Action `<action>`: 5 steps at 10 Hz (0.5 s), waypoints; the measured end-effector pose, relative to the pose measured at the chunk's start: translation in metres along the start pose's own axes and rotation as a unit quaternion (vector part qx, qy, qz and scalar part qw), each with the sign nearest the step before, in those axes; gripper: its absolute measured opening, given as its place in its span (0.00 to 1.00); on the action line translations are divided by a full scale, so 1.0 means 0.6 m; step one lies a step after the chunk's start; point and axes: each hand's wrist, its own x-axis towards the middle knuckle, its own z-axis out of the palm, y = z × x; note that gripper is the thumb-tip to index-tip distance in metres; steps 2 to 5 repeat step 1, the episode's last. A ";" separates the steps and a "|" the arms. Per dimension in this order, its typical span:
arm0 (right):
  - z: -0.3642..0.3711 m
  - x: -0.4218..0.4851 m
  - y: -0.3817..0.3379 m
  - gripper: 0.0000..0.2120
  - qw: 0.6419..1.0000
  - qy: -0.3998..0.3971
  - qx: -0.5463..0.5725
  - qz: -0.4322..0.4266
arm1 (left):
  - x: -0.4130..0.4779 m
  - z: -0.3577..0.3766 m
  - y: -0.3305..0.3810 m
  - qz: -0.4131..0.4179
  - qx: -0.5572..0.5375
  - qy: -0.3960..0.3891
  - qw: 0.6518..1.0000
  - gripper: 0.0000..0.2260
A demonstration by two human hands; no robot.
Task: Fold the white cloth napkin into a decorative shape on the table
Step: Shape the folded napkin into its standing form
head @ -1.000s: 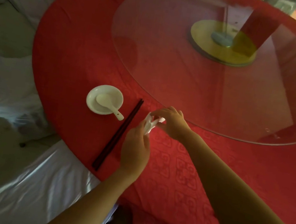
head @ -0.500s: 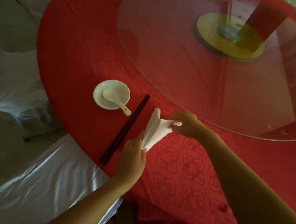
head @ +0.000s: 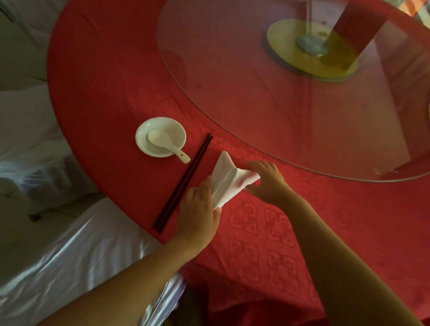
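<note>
Where the red tablecloth runs out from under the big glass turntable, a white cloth napkin is held partly folded between two bare hands, on or just above the cloth; which, I cannot tell. Its shape is a narrow wedge with a raised crease running along its length, one tip pointing away toward the turntable's edge and a flap spreading off to the right. The left hand pinches the near end of the napkin, fingers closed on the fabric. The right hand is at the flap on the far right side, fingers curled loosely over its edge and touching it; whether it truly grips I cannot tell. The hands sit close, with only the napkin between them. Just beside the napkin, to its left, a pair of dark chopsticks lies in a long slant. Farther left sits a small white dish with a white ceramic spoon resting in it, handle poking over the rim toward the chopsticks. Shiny white chair covers crowd the table's near-left edge.
</note>
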 end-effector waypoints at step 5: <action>-0.009 -0.019 -0.007 0.30 0.999 0.042 -0.009 0.031 | 0.004 -0.027 0.004 0.005 0.068 0.005 0.998 0.35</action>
